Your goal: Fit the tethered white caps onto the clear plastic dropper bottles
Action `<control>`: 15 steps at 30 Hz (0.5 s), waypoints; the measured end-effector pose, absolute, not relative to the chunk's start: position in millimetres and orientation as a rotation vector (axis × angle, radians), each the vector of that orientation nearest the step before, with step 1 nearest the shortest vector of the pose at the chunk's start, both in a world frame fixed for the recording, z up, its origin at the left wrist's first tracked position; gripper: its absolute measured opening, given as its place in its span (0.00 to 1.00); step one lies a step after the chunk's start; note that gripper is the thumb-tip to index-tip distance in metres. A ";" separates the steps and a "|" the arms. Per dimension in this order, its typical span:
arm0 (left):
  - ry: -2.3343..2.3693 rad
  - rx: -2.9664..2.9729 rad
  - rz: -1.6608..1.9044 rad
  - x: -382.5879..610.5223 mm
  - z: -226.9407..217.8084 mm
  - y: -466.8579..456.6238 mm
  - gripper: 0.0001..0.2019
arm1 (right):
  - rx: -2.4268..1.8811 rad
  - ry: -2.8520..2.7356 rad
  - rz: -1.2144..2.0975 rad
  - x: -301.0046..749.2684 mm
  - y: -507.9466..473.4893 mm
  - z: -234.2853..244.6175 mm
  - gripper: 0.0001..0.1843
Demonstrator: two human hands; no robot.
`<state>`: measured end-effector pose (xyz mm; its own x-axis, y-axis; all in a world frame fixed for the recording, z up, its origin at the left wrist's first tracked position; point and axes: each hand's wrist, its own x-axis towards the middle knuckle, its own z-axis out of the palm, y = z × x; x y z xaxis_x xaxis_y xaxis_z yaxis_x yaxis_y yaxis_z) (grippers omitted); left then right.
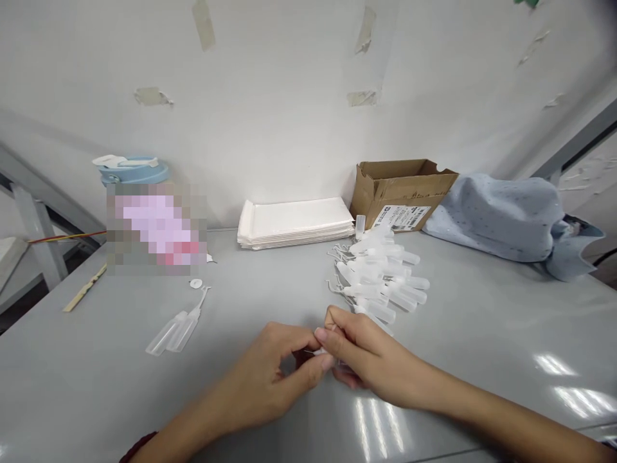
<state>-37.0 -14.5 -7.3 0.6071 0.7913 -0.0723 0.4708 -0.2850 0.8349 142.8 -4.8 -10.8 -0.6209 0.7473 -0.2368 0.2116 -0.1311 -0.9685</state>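
Observation:
My left hand [284, 370] and my right hand [366, 354] meet over the front middle of the table, both closed in a pinch. Between their fingertips shows a small white piece [318, 352] with a thin dark wire-like tip; most of it is hidden by the fingers. Just beyond my right hand lies a pile of translucent plastic tubes [376, 273] with thin, curled white ends pointing left. Two similar tubes [176, 331] lie side by side, apart from the pile, on the left. A small white round tag [196, 283] is above them.
On the grey table [270, 283], a stack of white padded envelopes [299, 222] sits against the wall beside an open cardboard box [400, 193]. Bluish cloth [496, 215] lies at the right. A blurred-out pink item [154, 222], a blue container [135, 170] and a yellowish strip [85, 289] are left.

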 end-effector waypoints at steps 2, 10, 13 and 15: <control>1.021 1.959 0.457 -38.7 -4.9 -17.7 0.16 | -0.975 -1.461 2.168 140.9 -5.7 -12.3 0.18; 1.115 1.905 0.436 -43.2 -4.8 -19.5 0.14 | -0.930 -1.328 2.158 134.7 -10.1 -17.5 0.19; 1.180 1.870 0.499 -43.1 -7.0 -13.9 0.16 | -1.036 -1.655 1.730 137.8 -5.5 -12.8 0.16; 1.219 1.811 0.562 -44.3 -8.6 -10.1 0.16 | -1.104 -1.801 1.469 146.8 -1.9 -7.0 0.14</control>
